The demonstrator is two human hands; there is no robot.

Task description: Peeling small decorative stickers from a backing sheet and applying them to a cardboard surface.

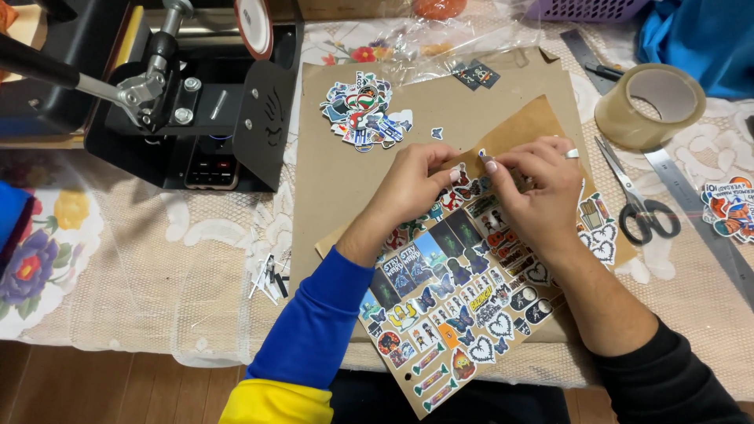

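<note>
Sticker sheet [452, 302] lying flat on brown kraft paper [330, 157] at the counter's near edge, long axis running diagonally from the near-left corner up toward the far right, crowded with small die-cut shapes: butterflies, white hearts, dark rectangular panels, candy-like strips near the punched corner. Left hand [416, 184] and right hand [534, 184] meeting over the sheet's far end, fingertips pinched together on a tiny sticker [481, 155] raised just above the sheet, remaining fingers curled. Just beyond, on the same brown paper, a loose pile of cut stickers [365, 114] in blue, white and red, with one small butterfly piece beside it and two dark square labels [477, 74] nearer the far edge. To the right, a roll of clear packing tape [650, 104] standing on its side, black-handled scissors [640, 200] and a long metal ruler [691, 196] just beside it, more colourful stickers [730, 206] at the right border. To the left, well apart, a black press machine [196, 94] on the lace-covered counter [157, 275]
</note>
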